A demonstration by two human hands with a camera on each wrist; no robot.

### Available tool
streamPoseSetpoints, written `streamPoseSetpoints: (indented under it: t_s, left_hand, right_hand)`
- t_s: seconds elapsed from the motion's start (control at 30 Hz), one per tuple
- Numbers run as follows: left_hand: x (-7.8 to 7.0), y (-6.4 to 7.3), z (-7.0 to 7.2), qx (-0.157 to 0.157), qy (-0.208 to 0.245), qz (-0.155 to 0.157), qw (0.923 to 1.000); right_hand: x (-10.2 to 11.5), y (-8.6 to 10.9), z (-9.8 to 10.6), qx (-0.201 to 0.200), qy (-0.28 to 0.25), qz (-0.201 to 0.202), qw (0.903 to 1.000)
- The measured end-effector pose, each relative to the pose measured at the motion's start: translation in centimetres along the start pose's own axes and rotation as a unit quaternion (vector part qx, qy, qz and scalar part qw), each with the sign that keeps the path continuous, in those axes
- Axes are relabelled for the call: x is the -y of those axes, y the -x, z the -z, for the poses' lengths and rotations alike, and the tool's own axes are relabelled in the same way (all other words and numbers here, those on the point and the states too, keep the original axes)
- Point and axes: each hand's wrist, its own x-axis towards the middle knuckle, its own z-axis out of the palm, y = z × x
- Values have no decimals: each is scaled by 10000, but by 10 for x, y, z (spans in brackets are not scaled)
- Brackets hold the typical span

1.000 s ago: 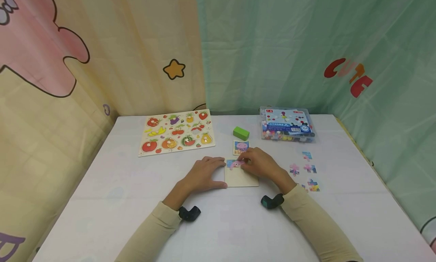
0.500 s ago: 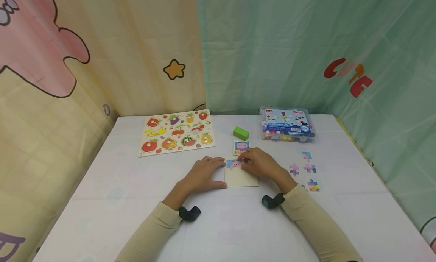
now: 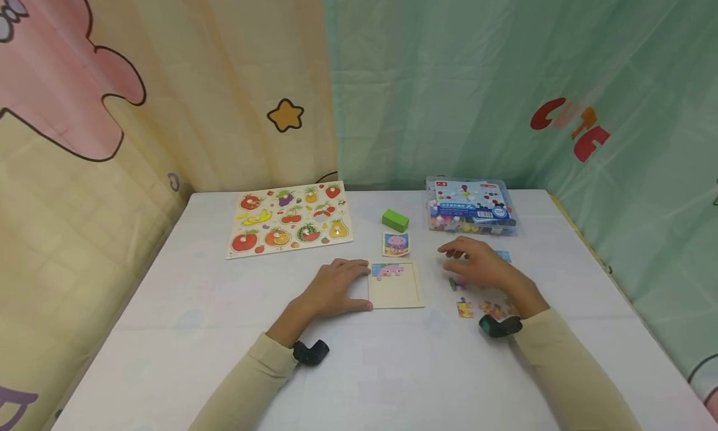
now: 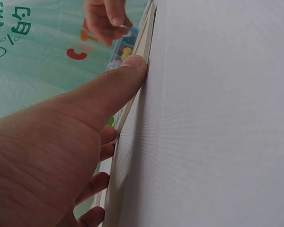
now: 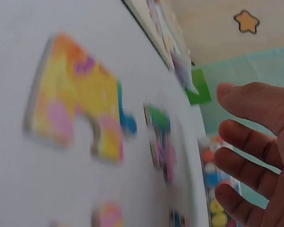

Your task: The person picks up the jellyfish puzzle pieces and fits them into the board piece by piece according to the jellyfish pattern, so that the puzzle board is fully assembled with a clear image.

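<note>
A small square wooden puzzle tray [image 3: 395, 294] lies on the table, with pink-and-blue puzzle pieces [image 3: 387, 269] set along its far left side. My left hand [image 3: 335, 288] rests against the tray's left edge, thumb at the near corner and fingers at the far one. In the left wrist view the thumb [image 4: 128, 71] presses on that edge. Over the loose pieces to the right, my right hand [image 3: 479, 264] hovers with fingers spread and nothing in them. A yellow puzzle piece [image 5: 75, 94] lies below it, blurred. The hand hides some of the loose pieces.
A picture card [image 3: 396, 245] and a green block [image 3: 395, 220] lie beyond the tray. At the back left is a fruit peg board [image 3: 290, 220]. A clear plastic box [image 3: 471, 205] of colored beads stands at the back right. Curtains surround the table.
My right hand has left the tray and moved right, over the loose pieces. The pink-and-blue pieces now show uncovered in the tray. The left hand has stayed in place.
</note>
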Motion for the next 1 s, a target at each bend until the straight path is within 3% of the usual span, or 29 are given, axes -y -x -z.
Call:
streamPoseSetpoints:
  t_s: [0.3, 0.5, 0.7, 1.0]
  left_hand:
    - [2, 0, -1, -4, -24, 18, 10000]
    - [2, -1, -1, 41, -3, 28, 10000]
    - [3, -1, -3, 22, -49, 13, 10000]
    - [2, 0, -2, 11, -58, -9, 10000]
  right_hand:
    - [-61, 48, 48, -505, -78, -1045, 9932]
    - [-87, 65, 56, -331, -115, -1642, 9858]
    - [-97, 68, 53, -339, -264, -1772, 9832]
    - [-92, 67, 48, -412, -416, -1829, 9814]
